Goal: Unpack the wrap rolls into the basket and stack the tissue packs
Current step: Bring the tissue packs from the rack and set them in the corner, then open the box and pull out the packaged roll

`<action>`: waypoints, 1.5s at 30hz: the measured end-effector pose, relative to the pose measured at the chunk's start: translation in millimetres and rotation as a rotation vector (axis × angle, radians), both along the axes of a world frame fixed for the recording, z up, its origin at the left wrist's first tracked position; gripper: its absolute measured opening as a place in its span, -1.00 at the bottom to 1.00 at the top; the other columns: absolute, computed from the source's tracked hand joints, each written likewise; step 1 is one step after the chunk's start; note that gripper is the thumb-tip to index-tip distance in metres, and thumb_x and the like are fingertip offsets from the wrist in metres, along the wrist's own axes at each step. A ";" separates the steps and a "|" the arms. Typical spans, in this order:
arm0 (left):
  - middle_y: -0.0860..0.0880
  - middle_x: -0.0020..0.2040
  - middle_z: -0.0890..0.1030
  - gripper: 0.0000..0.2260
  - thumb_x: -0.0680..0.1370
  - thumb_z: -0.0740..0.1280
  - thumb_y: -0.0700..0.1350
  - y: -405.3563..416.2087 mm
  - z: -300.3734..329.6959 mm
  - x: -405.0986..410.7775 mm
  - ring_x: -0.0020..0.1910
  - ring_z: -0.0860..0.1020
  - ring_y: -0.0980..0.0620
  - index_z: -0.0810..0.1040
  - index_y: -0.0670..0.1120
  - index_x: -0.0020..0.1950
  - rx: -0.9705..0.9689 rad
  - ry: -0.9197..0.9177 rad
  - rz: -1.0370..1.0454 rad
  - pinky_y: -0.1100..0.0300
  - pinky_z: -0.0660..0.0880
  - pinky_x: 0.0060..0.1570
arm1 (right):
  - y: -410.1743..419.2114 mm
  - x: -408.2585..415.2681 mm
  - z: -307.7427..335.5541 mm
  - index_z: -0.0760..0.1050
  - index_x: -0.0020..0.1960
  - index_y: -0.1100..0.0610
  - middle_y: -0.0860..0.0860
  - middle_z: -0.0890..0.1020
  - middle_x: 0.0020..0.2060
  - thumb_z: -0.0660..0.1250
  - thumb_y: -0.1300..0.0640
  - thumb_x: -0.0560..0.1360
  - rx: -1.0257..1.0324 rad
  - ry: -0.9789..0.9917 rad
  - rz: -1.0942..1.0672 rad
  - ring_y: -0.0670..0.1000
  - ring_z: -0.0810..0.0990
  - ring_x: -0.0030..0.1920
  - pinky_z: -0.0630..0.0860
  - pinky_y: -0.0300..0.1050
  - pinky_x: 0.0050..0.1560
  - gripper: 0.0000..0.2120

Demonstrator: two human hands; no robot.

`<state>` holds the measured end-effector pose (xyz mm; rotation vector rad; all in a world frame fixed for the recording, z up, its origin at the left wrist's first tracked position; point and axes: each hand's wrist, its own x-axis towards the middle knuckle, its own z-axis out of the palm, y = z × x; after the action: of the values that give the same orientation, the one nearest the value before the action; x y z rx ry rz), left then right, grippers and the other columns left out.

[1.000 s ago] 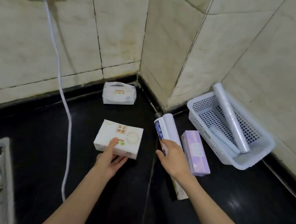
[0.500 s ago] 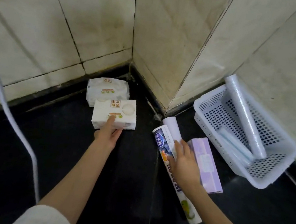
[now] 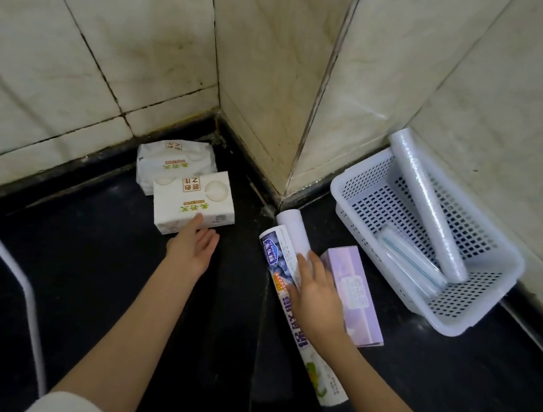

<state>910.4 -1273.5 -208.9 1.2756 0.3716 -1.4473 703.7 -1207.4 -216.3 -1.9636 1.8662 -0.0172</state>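
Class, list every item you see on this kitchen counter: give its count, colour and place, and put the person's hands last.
tissue packs: 2, white, by the left wall, nearer one leaning on the farther
printed roll pack: 1, white and blue, centre counter
purple box: 1, lilac, beside the roll pack
basket: 1, white, right wall
wrap rolls: 2, clear, in basket
cable: 1, white, left
left hand: open, touching nearer pack
right hand: open, on roll pack
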 end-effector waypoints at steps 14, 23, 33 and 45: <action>-0.09 0.43 0.23 -0.57 0.52 0.30 -0.17 85.4 -12.1 -115.0 0.43 0.20 0.00 0.34 -0.12 0.38 -0.670 -1.304 -1.286 0.45 0.03 0.31 | 46.1 -71.6 8.5 0.33 0.33 0.15 0.18 0.38 0.34 0.32 0.01 0.47 -0.153 -0.061 -0.262 0.19 0.37 0.31 0.39 0.15 0.23 -0.51; -0.03 0.55 -0.03 -0.50 0.53 0.26 -0.01 82.4 -15.6 -128.5 0.51 -0.11 -0.07 0.23 -0.01 0.45 -0.639 -1.514 -1.665 -0.06 0.06 0.44 | 56.5 -86.6 3.1 0.12 0.44 0.11 0.12 0.40 0.27 0.35 0.01 0.43 -0.091 -0.253 -0.378 0.09 0.38 0.22 0.34 -0.10 0.19 -0.32; 0.14 -0.08 0.55 -0.78 0.61 0.03 0.08 78.8 29.8 -133.9 -0.20 0.57 0.36 0.46 0.13 -0.03 -0.471 -0.616 -1.232 0.58 0.42 -0.31 | 103.7 -103.7 29.7 0.25 0.36 0.05 -0.03 0.43 0.21 0.39 0.02 0.33 -0.263 -0.438 -0.290 -0.08 0.39 0.17 0.32 -0.17 0.17 -0.35; 0.12 0.27 0.43 -0.44 0.40 0.46 -0.08 115.1 67.3 -119.7 0.26 0.40 0.12 0.34 0.09 0.35 -0.793 -0.831 -1.336 0.17 0.49 0.14 | 131.3 -89.7 53.3 0.27 0.35 0.07 -0.02 0.38 0.33 0.38 -0.08 0.41 -0.377 -0.365 -0.185 -0.04 0.34 0.32 0.24 -0.07 0.35 -0.42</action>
<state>790.6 -1158.5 -141.6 1.2753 -1.7252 -1.5682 614.1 -1076.1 -163.0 -1.8444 1.8825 -0.7807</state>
